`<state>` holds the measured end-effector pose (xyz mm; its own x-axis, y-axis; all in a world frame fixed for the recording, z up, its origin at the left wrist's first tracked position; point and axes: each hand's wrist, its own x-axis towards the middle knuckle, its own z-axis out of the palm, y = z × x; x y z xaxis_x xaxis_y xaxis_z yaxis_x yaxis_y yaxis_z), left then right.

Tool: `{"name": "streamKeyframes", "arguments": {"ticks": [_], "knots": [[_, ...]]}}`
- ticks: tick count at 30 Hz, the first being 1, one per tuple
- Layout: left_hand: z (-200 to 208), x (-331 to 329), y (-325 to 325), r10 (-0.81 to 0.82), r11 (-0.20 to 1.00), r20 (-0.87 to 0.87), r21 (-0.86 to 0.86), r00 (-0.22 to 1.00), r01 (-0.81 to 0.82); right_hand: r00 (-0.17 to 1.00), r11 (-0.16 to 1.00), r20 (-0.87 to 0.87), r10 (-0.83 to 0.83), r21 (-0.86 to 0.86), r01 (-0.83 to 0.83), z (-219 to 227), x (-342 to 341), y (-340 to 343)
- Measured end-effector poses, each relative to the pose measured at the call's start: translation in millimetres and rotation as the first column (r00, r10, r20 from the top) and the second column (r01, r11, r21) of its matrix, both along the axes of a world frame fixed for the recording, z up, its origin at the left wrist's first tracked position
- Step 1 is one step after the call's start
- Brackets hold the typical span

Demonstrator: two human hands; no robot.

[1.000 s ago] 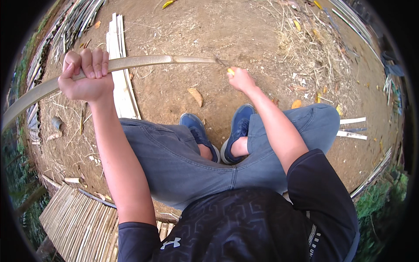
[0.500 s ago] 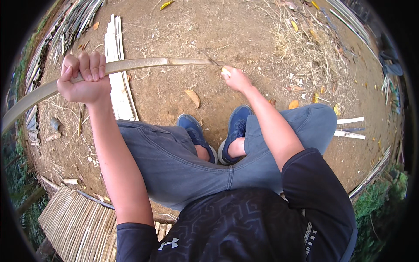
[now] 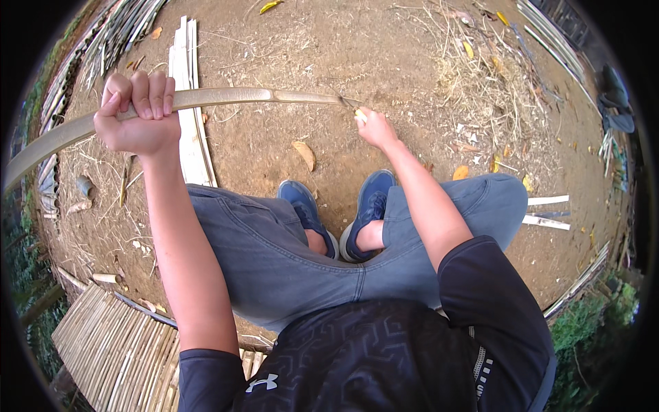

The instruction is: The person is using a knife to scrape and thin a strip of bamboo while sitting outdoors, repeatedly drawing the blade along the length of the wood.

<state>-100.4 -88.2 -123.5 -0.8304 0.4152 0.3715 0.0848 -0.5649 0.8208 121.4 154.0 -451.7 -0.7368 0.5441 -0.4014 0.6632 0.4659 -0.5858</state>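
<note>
Two blue shoes rest on the dirt below a long bamboo strip. Left hand clenches the strip overhead; right hand is closed on a knife at its tip. Split slats lie beyond.

Splitting a bamboo strip over bare dirt

Left hand fisted around long pale bamboo strip; right hand gripping a blade at its right end, above 2 blue shoes; flat slats far left.
</note>
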Motion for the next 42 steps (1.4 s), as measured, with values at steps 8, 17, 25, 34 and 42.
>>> {"name": "streamKeyframes", "arguments": {"ticks": [8,17,25,34,42], "knots": [[-7,-6,5,0.218,0.976,-0.044,0.007,0.975,-0.217,1.0,0.995,-0.025,-0.017,0.101,0.019,37,-20,-30],[-17,-14,4,0.43,0.902,0.114,-0.026,0.896,-0.43,0.968,0.998,-0.243,-0.066,-0.017,0.064,111,-19,-91],[-8,-7,4,0.374,0.926,0.179,-0.019,0.91,-0.377,0.991,0.998,-0.13,0.022,0.059,-0.015,133,-24,-70],[-4,-5,-1,0.285,0.954,0.131,0.053,0.95,-0.294,0.999,0.998,-0.033,0.026,0.05,-0.024,138,-22,-74],[-8,-6,5,0.232,0.97,0.179,0.023,0.956,-0.24,1.0,0.996,0.015,0.001,0.088,-0.002,152,-22,-73]]}}
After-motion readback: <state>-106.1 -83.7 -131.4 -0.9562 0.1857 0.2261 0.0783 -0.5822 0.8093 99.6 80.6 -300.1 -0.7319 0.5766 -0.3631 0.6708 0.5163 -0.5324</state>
